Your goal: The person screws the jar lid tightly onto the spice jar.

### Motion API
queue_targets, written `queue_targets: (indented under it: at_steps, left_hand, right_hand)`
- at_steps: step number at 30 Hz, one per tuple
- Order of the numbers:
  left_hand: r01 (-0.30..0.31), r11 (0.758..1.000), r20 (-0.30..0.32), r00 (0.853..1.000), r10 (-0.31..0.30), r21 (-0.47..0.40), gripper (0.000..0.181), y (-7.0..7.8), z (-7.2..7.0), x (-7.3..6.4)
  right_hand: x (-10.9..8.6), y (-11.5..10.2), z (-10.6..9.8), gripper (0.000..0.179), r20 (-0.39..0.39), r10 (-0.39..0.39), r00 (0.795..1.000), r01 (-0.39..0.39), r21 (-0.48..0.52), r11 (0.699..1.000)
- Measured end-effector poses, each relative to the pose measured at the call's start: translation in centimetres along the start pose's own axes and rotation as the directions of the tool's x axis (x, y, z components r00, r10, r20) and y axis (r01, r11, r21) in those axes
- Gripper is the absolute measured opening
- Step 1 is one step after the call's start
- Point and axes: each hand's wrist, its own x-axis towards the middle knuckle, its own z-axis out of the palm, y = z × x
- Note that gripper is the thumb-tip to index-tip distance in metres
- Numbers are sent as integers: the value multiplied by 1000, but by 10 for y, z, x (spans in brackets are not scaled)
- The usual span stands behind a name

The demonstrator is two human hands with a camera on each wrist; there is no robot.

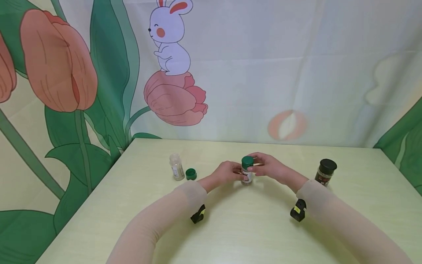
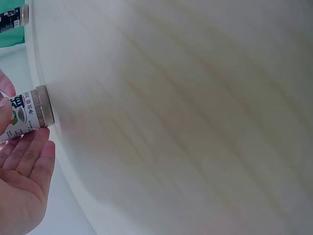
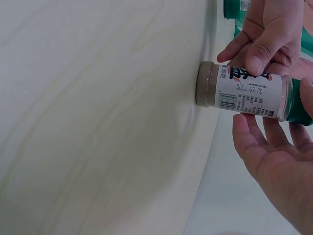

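Observation:
A small spice jar [image 1: 246, 178] with a white printed label and a green cap [image 1: 247, 161] stands upright on the table between both hands. My left hand [image 1: 227, 172] holds its body low down, thumb in front and fingers behind, as the left wrist view shows around the jar [image 2: 29, 112]. From the other side, my right hand [image 1: 270, 168] has its thumb and fingers about the green cap [image 3: 296, 102]. Brownish contents show at the base of the jar [image 3: 208, 84] in the right wrist view.
Left of the hands stand an uncapped clear bottle [image 1: 177, 168] and a loose green cap [image 1: 191, 174]. A black-lidded jar [image 1: 325, 171] is at the right, beyond the right forearm. Behind the pale table [image 1: 237, 227] hangs a printed cloth [image 1: 250, 73].

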Motion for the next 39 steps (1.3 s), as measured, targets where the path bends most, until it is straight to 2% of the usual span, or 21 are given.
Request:
queue_targets:
  at_steps: [17, 19, 25, 29, 39]
  left_hand:
    - [-14, 1000, 3, 1000, 14, -16, 36, -2, 1, 1]
    - [-15, 1000, 2, 1000, 15, -15, 36, -2, 1, 1]
    - [-21, 1000, -3, 1000, 21, -6, 35, -1, 1, 1]
    - [-20, 1000, -4, 1000, 20, 5, 35, 0, 0, 0]
    - [-20, 1000, -1, 1000, 20, -22, 36, -2, 1, 1]
  right_hand:
    - [0, 3, 7, 51, -68, 7, 998, -7, 2, 1000]
    - [1, 3, 6, 52, -59, 13, 998, -13, 5, 1000]
    - [0, 1, -4, 57, 47, 19, 999, -20, 25, 999]
    - [0, 2, -9, 59, 84, 24, 996, -27, 35, 999]
    - [3, 8, -4, 56, 28, 27, 999, -28, 32, 999]
